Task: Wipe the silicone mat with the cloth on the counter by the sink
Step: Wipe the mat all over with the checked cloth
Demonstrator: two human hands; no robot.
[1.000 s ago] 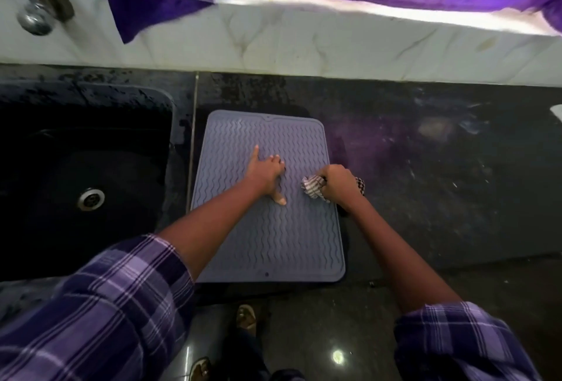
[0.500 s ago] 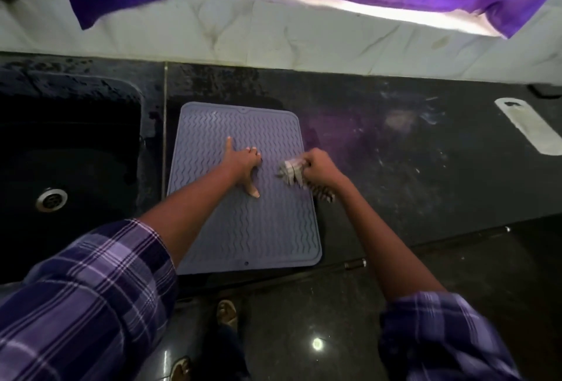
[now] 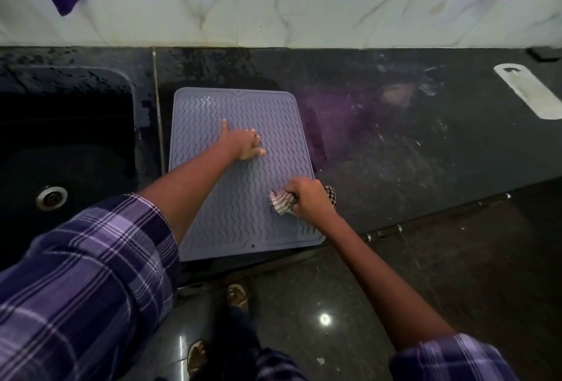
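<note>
head view: my right hand [image 3: 307,198] clutches the bunched cloth [image 3: 281,202] on the near right part of the silicone mat [image 3: 240,186], which lies on the counter [image 3: 395,143] beside the sink [image 3: 67,137]. my left hand [image 3: 243,145] presses the mat's middle, 1 finger straight. wiping is underway; i judge the far and left areas remain.
</note>
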